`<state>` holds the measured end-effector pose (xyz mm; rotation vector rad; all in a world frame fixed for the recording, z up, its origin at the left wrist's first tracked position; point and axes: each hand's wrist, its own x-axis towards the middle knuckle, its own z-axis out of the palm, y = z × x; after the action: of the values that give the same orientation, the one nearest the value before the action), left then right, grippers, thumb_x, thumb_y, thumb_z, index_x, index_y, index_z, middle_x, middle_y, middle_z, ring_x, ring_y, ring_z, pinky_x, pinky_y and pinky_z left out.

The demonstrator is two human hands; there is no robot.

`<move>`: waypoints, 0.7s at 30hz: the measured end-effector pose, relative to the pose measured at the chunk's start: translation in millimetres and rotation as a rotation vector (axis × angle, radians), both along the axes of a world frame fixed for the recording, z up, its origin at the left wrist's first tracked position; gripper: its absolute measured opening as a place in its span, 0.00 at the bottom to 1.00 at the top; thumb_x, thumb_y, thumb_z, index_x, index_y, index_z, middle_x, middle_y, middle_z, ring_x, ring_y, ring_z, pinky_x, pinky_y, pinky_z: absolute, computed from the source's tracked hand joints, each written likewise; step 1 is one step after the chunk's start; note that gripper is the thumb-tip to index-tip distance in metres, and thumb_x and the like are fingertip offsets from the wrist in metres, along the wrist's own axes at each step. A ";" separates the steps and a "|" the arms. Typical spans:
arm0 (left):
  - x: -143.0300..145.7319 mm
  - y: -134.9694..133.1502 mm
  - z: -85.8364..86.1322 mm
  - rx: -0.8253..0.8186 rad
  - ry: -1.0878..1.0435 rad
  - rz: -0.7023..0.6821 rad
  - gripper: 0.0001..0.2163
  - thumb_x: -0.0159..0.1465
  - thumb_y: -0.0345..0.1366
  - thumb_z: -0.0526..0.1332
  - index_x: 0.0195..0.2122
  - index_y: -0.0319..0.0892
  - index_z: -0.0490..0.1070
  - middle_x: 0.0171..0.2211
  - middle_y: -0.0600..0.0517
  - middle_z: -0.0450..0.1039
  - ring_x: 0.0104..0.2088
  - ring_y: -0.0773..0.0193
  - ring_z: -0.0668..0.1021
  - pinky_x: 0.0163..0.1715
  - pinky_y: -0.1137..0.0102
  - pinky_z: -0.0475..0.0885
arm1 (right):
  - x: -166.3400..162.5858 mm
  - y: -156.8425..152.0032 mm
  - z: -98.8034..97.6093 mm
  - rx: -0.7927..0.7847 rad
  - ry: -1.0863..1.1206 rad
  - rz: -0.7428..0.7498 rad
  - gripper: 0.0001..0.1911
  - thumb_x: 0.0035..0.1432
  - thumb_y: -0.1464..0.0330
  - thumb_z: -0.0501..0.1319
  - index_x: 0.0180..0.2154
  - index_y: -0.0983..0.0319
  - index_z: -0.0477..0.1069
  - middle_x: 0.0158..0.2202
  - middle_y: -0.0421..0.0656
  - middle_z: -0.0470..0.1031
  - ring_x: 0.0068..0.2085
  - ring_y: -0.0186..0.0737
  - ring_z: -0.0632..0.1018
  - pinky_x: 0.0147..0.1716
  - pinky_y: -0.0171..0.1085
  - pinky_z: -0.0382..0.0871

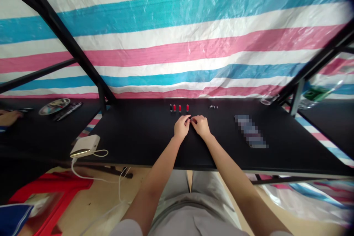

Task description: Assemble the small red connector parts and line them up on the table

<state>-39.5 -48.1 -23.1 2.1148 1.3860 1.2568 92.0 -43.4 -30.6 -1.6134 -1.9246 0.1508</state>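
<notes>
My left hand (181,127) and my right hand (201,127) meet low over the black table, fingertips almost touching. Both have their fingers closed in a pinch around something tiny, dark with a shiny spot, too small to make out. Just beyond them stand several small upright cylinders in a loose row: a black one (170,108), a red one (174,108), another red one (180,108) and a further red one (187,108). Right of that row lie several tiny shiny metal pieces (213,107).
On the black table (132,132) a white box with a cable (86,145) sits at the left edge, a blurred-out phone-like object (250,131) at right. A clear cup (269,99) stands far right. Another person's hand (9,118) and a metal dish (54,106) are on the left table.
</notes>
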 end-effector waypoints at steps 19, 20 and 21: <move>1.2 3.4 -0.8 -0.122 -0.507 0.053 0.09 0.58 0.38 0.57 0.37 0.41 0.68 0.32 0.51 0.71 0.19 0.74 0.72 0.23 0.76 0.70 | 7.0 -6.3 -4.1 0.103 0.023 -0.210 0.15 0.58 0.66 0.51 0.41 0.62 0.73 0.32 0.47 0.72 0.33 0.40 0.70 0.35 0.37 0.61; 1.2 3.2 -0.1 -0.127 -0.509 0.045 0.09 0.58 0.38 0.57 0.37 0.41 0.68 0.32 0.51 0.71 0.19 0.74 0.72 0.23 0.76 0.70 | 7.3 -6.2 -4.2 0.110 0.024 -0.197 0.14 0.58 0.66 0.51 0.40 0.61 0.73 0.31 0.47 0.72 0.33 0.40 0.70 0.35 0.37 0.61; 1.1 2.9 0.6 -0.135 -0.509 0.033 0.09 0.58 0.38 0.57 0.37 0.41 0.68 0.32 0.51 0.71 0.20 0.74 0.72 0.23 0.76 0.70 | 7.6 -6.1 -4.3 0.119 0.026 -0.180 0.14 0.58 0.67 0.51 0.40 0.61 0.73 0.31 0.47 0.72 0.33 0.40 0.70 0.35 0.37 0.61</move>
<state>-38.4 -45.2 -22.5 1.5398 1.2355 1.5281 99.5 -49.4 -34.9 -1.6856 -1.7254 -0.0167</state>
